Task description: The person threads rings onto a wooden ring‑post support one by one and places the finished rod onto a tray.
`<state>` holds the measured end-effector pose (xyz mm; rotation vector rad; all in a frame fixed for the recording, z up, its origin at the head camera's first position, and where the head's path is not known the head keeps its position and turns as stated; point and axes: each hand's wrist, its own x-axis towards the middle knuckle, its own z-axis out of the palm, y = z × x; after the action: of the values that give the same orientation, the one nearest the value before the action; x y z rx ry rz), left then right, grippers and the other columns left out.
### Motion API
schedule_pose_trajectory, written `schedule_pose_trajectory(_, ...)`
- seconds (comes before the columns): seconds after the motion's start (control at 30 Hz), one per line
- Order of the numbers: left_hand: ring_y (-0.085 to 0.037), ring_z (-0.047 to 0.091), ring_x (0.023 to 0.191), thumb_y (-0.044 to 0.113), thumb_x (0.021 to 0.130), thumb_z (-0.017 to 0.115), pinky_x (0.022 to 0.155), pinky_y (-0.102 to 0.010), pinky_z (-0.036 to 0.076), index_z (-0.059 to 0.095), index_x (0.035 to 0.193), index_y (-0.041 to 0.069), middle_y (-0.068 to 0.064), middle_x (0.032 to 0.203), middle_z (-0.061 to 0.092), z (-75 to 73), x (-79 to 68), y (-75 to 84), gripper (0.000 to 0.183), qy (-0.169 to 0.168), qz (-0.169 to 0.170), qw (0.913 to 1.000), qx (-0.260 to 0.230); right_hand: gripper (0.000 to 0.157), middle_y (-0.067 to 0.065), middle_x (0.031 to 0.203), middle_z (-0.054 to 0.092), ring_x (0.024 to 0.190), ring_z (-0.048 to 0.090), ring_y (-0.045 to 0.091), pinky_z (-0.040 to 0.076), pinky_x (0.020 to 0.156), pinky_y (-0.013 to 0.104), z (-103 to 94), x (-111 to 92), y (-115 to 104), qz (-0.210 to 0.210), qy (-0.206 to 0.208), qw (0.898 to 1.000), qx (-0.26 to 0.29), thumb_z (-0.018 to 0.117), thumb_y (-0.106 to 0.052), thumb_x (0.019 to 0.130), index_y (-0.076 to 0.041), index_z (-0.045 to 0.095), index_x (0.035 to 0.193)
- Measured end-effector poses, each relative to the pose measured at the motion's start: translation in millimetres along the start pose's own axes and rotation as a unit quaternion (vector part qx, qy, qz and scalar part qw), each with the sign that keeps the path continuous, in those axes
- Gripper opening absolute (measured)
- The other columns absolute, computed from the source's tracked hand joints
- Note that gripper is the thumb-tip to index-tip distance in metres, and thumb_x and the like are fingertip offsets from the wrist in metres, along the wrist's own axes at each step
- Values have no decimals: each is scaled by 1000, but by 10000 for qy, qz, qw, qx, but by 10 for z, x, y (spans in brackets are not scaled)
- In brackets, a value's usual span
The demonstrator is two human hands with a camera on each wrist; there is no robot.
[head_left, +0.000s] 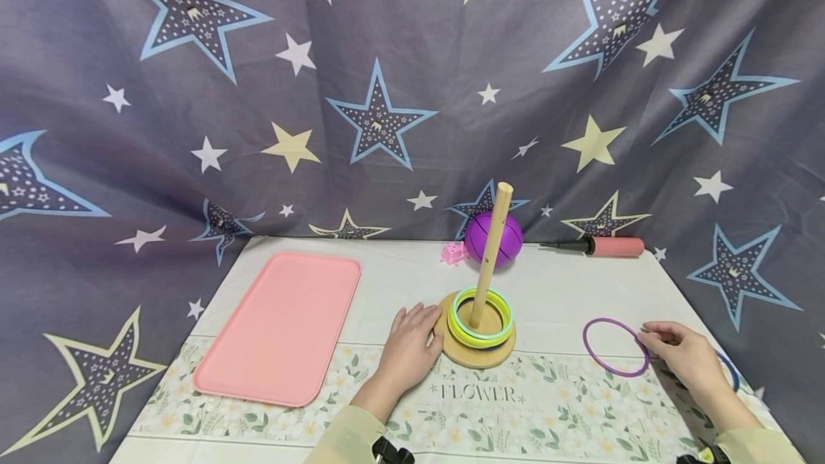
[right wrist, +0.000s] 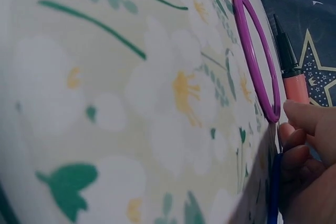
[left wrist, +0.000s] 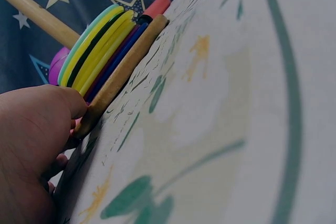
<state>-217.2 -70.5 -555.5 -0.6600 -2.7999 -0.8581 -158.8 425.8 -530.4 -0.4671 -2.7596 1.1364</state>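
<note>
A wooden post stands on a round wooden base. Stacked around its foot are several rings: turquoise on top, yellow, black, dark purple and blue beneath. My left hand touches the base's left edge, fingers extended, thumb against the rim. At the right, my right hand pinches the right edge of a purple ring between thumb and fingers; the ring lies low over the tabletop. A blue ring lies partly hidden under this hand.
A pink tray lies at the left. Behind the post are a purple ball and a small pink toy. A pink and black hand pump lies at the back right, near the star-patterned curtain. A floral cloth strip crosses the white table.
</note>
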Motion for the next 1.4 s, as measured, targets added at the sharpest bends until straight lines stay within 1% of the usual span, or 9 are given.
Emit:
schedule_pose_trajectory(0.2,-36,45,157,22,110,63,135,-60,20,60,157,5,-12,160,60,14,8,-8,50,-4,-44,10000,-45,51,7,103,77,80,63,3,56,64,23,1,9,5,-67,-41,9999,-121,76,-33,107,9,70,135)
schedule_pose_trajectory(0.53,-37,45,157,22,110,63,134,-62,21,60,157,4,-13,160,60,17,12,-9,51,41,-1,10000,-8,50,4,102,76,79,64,4,56,64,24,-7,15,20,-227,-104,9994,-243,77,-35,106,7,72,132)
schedule_pose_trajectory(0.73,-37,45,156,21,109,63,134,-62,21,60,157,4,-13,160,60,9,8,1,51,44,2,10000,-1,49,4,99,75,80,63,9,52,64,25,-20,12,-15,-282,-128,9983,-496,78,-37,105,6,75,129)
schedule_pose_trajectory(0.93,-37,45,156,21,109,63,134,-61,21,60,157,3,-14,160,60,16,2,-2,51,44,12,10000,-18,44,3,98,76,86,66,15,53,68,30,-30,35,-26,-323,-230,9958,-822,78,-38,105,2,78,124)
schedule_pose_trajectory(1.03,-38,45,156,21,110,63,134,-62,21,60,157,3,-14,160,60,9,0,-2,50,45,12,10000,-44,41,2,97,77,85,66,16,53,70,34,-33,43,-42,-334,-240,9950,-905,77,-37,105,1,80,121)
schedule_pose_trajectory(1.27,-39,45,156,20,110,63,134,-63,21,60,156,3,-15,159,60,-4,-3,-1,50,61,22,10000,-61,31,3,94,79,82,67,16,53,71,35,-22,33,-69,-425,-149,9942,-979,76,-31,106,-2,82,112)
schedule_pose_trajectory(1.4,-39,45,156,20,110,63,134,-63,21,60,157,2,-15,159,60,-7,0,5,50,53,35,10000,-65,30,3,92,79,81,68,16,52,71,36,-27,22,-82,-413,-133,9941,-993,75,-31,106,-2,82,110)
